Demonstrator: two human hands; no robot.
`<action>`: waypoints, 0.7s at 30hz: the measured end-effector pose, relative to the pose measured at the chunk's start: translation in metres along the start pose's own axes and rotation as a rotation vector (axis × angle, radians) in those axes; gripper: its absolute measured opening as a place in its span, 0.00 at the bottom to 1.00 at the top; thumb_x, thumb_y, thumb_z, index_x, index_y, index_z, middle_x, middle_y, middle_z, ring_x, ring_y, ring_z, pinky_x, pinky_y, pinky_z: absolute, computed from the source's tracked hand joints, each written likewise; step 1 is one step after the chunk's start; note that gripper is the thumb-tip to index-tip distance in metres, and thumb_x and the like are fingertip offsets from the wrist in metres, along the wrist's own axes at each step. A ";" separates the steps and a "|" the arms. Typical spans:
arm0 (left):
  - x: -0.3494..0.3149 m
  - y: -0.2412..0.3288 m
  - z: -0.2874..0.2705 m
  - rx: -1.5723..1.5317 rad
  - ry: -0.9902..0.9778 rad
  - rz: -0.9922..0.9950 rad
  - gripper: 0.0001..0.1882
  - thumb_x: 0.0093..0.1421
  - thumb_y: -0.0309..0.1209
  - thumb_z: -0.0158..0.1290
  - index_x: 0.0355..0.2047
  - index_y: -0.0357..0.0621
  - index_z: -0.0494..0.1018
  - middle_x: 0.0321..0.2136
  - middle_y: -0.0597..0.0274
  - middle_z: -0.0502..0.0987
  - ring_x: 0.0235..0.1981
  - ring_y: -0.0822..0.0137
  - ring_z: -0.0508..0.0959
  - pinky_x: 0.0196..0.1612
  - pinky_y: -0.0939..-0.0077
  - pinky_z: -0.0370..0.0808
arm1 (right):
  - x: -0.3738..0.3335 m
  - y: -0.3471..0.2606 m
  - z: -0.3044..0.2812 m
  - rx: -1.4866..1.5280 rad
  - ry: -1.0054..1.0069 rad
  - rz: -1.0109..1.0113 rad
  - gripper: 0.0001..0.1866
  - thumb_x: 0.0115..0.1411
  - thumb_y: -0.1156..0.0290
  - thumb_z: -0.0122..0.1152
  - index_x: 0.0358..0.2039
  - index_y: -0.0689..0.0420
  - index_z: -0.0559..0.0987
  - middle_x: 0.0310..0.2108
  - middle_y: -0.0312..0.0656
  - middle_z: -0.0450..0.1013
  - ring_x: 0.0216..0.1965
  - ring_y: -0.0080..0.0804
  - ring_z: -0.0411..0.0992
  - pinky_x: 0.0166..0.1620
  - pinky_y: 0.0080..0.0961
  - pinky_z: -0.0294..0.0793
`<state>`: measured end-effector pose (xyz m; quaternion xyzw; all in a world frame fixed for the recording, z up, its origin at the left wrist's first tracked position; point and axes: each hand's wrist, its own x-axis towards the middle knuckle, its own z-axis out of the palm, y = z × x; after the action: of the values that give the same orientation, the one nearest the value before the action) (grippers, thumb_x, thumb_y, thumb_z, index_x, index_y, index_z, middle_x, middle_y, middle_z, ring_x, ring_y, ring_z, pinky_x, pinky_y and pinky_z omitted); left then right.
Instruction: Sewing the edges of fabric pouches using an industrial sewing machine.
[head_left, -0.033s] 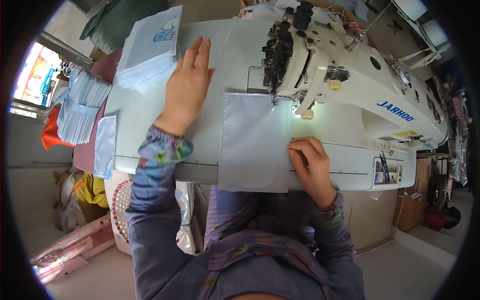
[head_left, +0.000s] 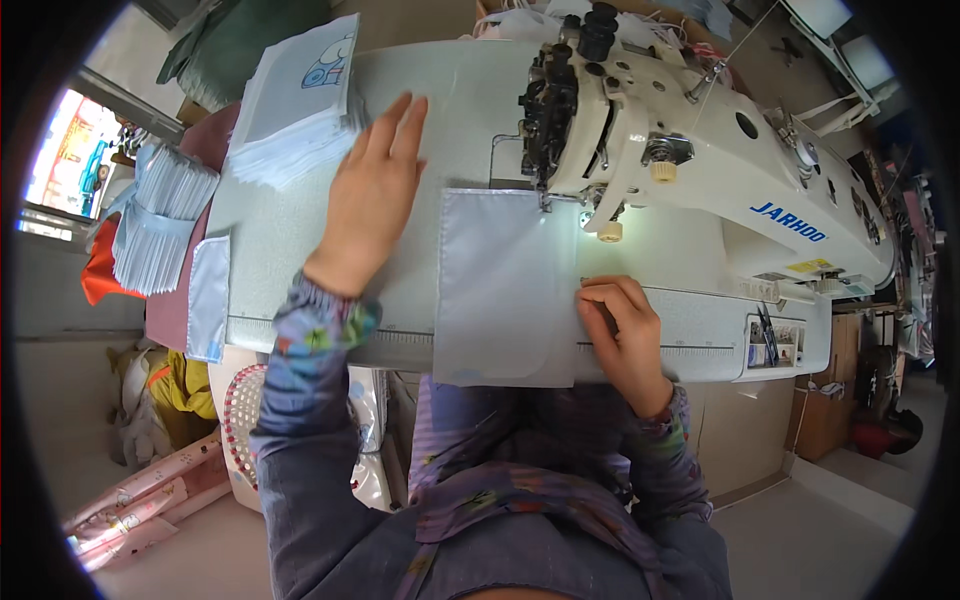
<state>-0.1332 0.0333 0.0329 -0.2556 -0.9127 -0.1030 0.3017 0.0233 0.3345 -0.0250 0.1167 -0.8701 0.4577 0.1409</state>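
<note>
A pale grey-blue rectangular fabric piece [head_left: 505, 290] lies flat on the sewing table, its far edge under the needle area of a white sewing machine [head_left: 720, 170]. The near end hangs a little over the table's front edge. My right hand [head_left: 625, 335] is closed, curled fingertips pinching the piece's right edge. Left of the piece, my left hand [head_left: 375, 200] is open over the table with fingers stretched out, holding nothing. Just beyond it sits a stack of similar fabric pieces [head_left: 295, 100], the top one printed with a blue cartoon figure.
A tied bundle of folded pale pieces [head_left: 160, 220] stands at the far left. Beside it, a small pale piece [head_left: 209, 300] hangs over the table's left edge. Dark snips [head_left: 768, 335] lie in an inset tray at the right. A ruler strip [head_left: 700, 350] runs along the front edge.
My left hand has drawn slightly toward me, away from the stack's far end. The right hand and fabric piece have hardly moved.
</note>
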 end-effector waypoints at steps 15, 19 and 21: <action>-0.096 0.060 -0.025 -0.651 -0.444 0.359 0.22 0.50 0.28 0.62 0.47 0.53 0.89 0.48 0.67 0.83 0.58 0.59 0.83 0.68 0.53 0.75 | 0.059 0.015 -0.003 -0.306 -0.320 -0.234 0.30 0.65 0.64 0.75 0.65 0.60 0.80 0.68 0.45 0.76 0.68 0.49 0.74 0.69 0.43 0.72; -0.089 0.058 -0.015 -0.805 -0.440 0.346 0.18 0.45 0.31 0.62 0.39 0.51 0.89 0.33 0.70 0.81 0.40 0.60 0.84 0.47 0.60 0.81 | 0.059 0.014 -0.006 -0.312 -0.331 -0.239 0.32 0.62 0.62 0.77 0.64 0.60 0.80 0.68 0.44 0.77 0.68 0.49 0.74 0.69 0.43 0.72; -0.082 0.055 -0.013 -0.808 -0.435 0.342 0.15 0.46 0.32 0.63 0.37 0.51 0.88 0.33 0.71 0.80 0.39 0.61 0.82 0.45 0.63 0.80 | 0.061 0.014 -0.006 -0.317 -0.324 -0.239 0.31 0.62 0.62 0.78 0.63 0.60 0.81 0.67 0.43 0.77 0.67 0.48 0.74 0.68 0.44 0.73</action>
<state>-0.0415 0.0427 -0.0044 -0.5140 -0.7866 -0.3422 -0.0064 -0.0371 0.3430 -0.0112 0.2672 -0.9222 0.2711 0.0692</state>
